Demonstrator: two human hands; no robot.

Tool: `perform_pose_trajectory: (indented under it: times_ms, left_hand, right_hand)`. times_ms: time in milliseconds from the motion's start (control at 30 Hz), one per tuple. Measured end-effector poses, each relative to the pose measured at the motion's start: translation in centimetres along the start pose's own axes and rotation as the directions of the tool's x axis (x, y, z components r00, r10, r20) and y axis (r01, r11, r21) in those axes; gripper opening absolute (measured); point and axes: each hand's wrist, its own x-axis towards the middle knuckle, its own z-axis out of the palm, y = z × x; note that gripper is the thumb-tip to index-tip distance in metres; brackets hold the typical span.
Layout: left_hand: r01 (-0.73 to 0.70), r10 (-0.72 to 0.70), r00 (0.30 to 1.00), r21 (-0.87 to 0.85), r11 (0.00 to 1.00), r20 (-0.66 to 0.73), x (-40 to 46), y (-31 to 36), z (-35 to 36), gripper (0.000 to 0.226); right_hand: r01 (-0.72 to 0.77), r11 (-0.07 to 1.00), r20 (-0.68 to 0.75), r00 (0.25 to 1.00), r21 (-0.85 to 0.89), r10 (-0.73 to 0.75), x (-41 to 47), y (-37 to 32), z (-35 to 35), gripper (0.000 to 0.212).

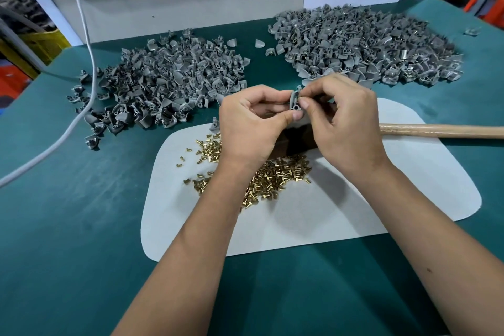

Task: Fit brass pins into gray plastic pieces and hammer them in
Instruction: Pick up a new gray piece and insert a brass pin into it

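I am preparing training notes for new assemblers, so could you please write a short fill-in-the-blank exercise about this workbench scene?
1. Both hands, the left hand and right hand, hold one gray plastic piece above the ____ mat.
2. The loose brass pins lie on the mat, not on the ____ table cover.
3. The wooden handle lies to the person's ____ side.

Missing words: white; green; right
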Motion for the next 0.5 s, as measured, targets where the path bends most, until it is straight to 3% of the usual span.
perform_pose_trajectory:
  times_ms: [233, 500]
  left_hand:
    - [0.007, -0.007, 1.0, 0.017, 1.0, -0.014, -0.3, 0.0, 0.2, 0.028]
    - [-0.071, 0.067, 0.997, 0.144, 0.987, 0.033, 0.0, -0.1, 0.0, 0.04]
  right_hand:
    - [-0.016, 1.0, -0.011, 1.0, 0.004, 0.016, -0.2, 0.0, 0.3, 0.004]
    - [-0.01, 1.0, 0.091, 0.996, 0.012, 0.009, 0.7, 1.0, -0.7, 0.013]
